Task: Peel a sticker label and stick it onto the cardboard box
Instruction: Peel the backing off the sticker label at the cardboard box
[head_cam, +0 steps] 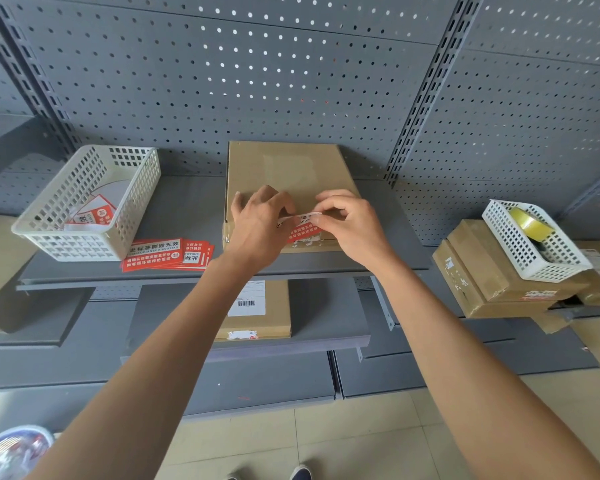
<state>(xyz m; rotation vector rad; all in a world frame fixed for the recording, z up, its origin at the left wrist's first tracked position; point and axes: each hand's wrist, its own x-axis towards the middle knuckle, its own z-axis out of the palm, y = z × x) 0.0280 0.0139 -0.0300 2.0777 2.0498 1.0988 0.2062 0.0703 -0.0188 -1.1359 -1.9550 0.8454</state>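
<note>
I see the cardboard box [284,174] lying flat on the grey shelf [187,209], against the pegboard. Both hands meet at its near edge: my left hand [257,226] and right hand [350,226] each have their grip pinched on the red-and-white sticker label [302,225], which hangs over the box's front edge. More labels [167,254] lie beside a white basket [87,202].

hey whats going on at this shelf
A person holds a red and white sticker label with both hands, left hand and right hand, at the front edge of a cardboard box lying flat on the grey shelf. More labels lie beside a white basket.
</note>
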